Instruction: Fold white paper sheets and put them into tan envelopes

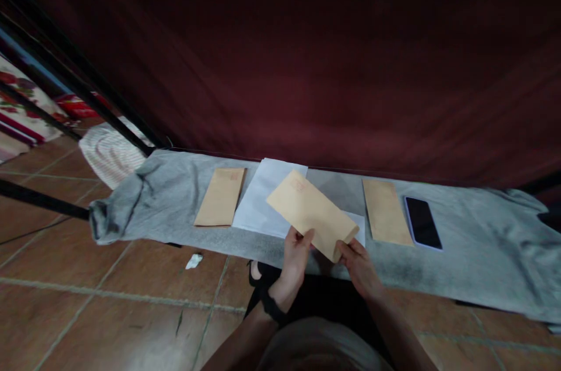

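pinching the held envelope (pixel 313 210) above white paper (pixel 265 198), left-hand fingers (pixel 297 236) at its near edge, right-hand fingers (pixel 346 249) at its right end, calls for light, even pressure to avoid creases.

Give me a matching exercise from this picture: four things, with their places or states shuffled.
1. middle envelope
2. phone
3. white paper
4. crumpled scrap

A. on the tiled floor
B. flat, partly hidden by the middle envelope
C. gripped by the left hand and right hand
D. farthest right, on the grey cloth

Pairs: 1-C, 2-D, 3-B, 4-A
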{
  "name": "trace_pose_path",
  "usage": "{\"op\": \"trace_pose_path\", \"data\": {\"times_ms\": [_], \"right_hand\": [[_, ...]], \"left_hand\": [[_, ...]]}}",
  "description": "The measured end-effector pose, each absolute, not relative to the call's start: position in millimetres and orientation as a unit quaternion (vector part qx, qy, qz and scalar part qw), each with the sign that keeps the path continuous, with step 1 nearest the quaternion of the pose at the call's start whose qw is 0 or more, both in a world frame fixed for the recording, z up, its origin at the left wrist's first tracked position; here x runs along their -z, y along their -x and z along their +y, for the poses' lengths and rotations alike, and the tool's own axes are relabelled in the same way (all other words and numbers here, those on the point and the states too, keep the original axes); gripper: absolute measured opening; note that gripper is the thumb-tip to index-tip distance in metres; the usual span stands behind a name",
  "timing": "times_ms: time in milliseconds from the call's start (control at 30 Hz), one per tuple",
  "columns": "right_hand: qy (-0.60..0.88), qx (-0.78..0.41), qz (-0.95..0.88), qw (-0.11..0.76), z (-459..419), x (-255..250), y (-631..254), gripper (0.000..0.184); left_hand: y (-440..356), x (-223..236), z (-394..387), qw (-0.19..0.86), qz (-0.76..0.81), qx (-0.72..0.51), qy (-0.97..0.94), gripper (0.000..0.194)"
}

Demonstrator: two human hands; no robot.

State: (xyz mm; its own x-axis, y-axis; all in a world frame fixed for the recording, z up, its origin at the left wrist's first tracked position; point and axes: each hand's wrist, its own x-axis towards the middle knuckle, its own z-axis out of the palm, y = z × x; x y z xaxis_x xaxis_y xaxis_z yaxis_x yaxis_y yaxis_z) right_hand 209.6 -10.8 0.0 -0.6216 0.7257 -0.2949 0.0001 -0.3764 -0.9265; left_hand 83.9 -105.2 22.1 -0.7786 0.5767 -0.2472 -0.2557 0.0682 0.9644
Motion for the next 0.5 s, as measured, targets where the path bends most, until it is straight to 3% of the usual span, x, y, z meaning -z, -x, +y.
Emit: {"op": "trace_pose_path", "data": {"times_ms": [133,200,233,300,367,500], "right_hand": [[0.367,-0.728,-0.526,0.242,-7.5,3.1,-209.3,0.047],[0.363,-0.722,-0.545,0.221,-7.8,4.0,-207.0,0.043],[0.357,-0.718,-0.56,0.206,-8.5,4.2,-205.7,0.04],[0.335,-0.708,-0.594,0.183,-10.4,4.7,-203.9,0.034],[0.313,-0.705,-0.613,0.168,-12.1,5.9,-204.6,0.029],[0.299,-0.744,-0.585,0.121,-11.5,12.0,-214.4,0.032]], "left_hand": [[-81.8,-22.2,-133.9,0.386,0.731,-0.504,-0.25,0.042],[-83.5,-30.7,-142.0,0.287,0.761,-0.445,-0.376,0.024],[-83.3,-35.2,-142.9,0.22,0.762,-0.395,-0.463,0.026],[-78.6,-41.2,-138.7,0.121,0.731,-0.273,-0.613,0.068],[-68.2,-40.6,-129.5,0.085,0.71,-0.174,-0.677,0.104],[-44.1,-26.3,-113.9,0.104,0.715,-0.088,-0.686,0.125]]}}
